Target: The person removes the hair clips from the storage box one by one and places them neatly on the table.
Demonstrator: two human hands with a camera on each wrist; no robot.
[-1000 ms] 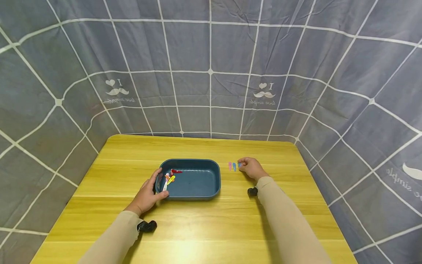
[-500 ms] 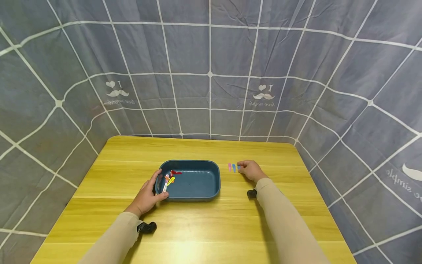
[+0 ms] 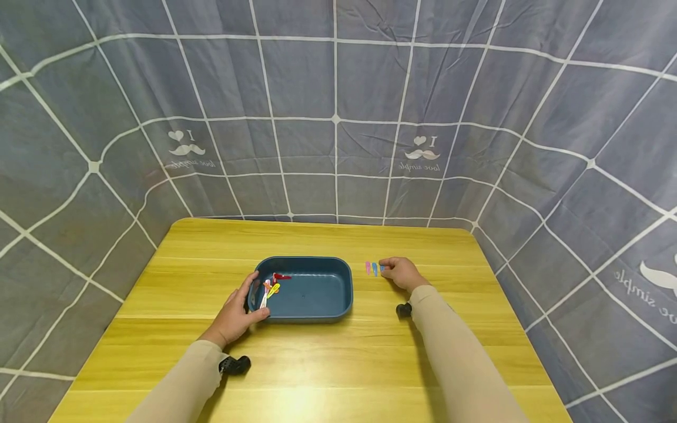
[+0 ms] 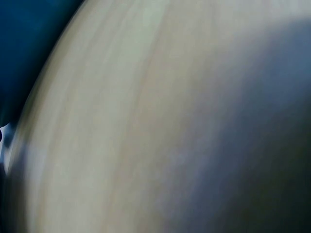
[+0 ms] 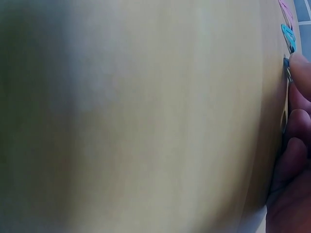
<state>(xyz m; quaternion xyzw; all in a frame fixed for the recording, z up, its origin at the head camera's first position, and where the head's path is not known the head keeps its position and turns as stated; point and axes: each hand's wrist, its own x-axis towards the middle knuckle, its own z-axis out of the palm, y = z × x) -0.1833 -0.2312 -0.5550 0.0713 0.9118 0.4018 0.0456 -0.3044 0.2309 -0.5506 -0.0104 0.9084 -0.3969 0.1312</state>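
Observation:
My left hand (image 3: pixel 236 314) grips the left end of a dark blue plastic box (image 3: pixel 317 299), thumb on the near rim and fingers along the far left side. Inside, at that end, lie hair clips: a red clip (image 3: pixel 282 277), a yellow clip (image 3: pixel 273 290), a white clip (image 3: pixel 262 302) and an orange one partly covered. Right of the box, a pink hair clip (image 3: pixel 368 268) and a blue hair clip (image 3: pixel 375 269) lie side by side. My right hand (image 3: pixel 404 275) pinches another blue hair clip (image 5: pixel 287 68) at the table surface, mostly hidden by the fingertips.
Everything sits on a yellow wood-grain table (image 3: pixel 317 364). A grey curtain (image 3: pixel 296 141) with white lines hangs behind it and at both sides. A black wrist camera (image 3: pixel 235 365) is on the left wrist, and another black camera (image 3: pixel 404 310) on the right.
The right fingertips have shifted very slightly left with the blue hair clip, close to its neighbour. My left hand and the box stay in place.

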